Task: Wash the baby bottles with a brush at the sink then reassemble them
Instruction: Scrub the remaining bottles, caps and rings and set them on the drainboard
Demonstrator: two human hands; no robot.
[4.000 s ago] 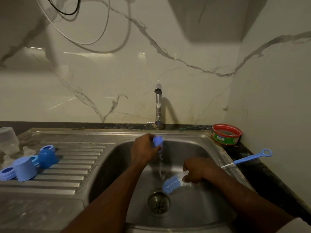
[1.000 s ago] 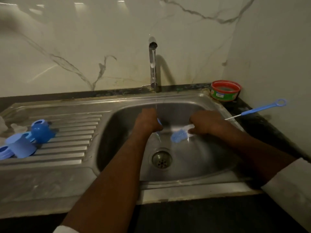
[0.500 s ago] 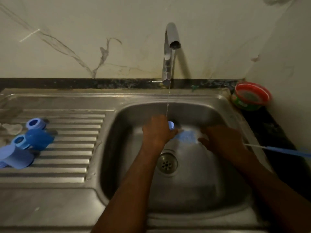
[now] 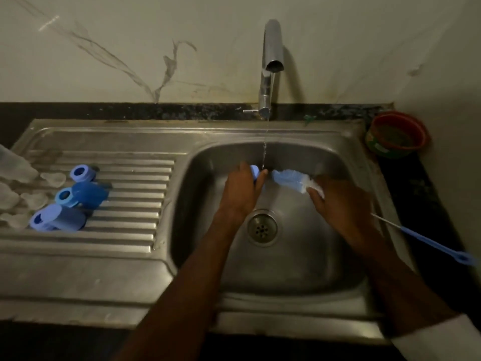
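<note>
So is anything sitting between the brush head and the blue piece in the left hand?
Nothing visible: only the thin water stream falls into the gap between the brush, gripped by the right hand, and the blue piece held by the left hand.

steel drainboard (image 4: 125, 246) carries blue bottle caps (image 4: 78, 195) and clear teats (image 4: 53, 178).

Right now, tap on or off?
On. A thin stream of water falls from the tap spout into the sink, beside the left hand.
</note>
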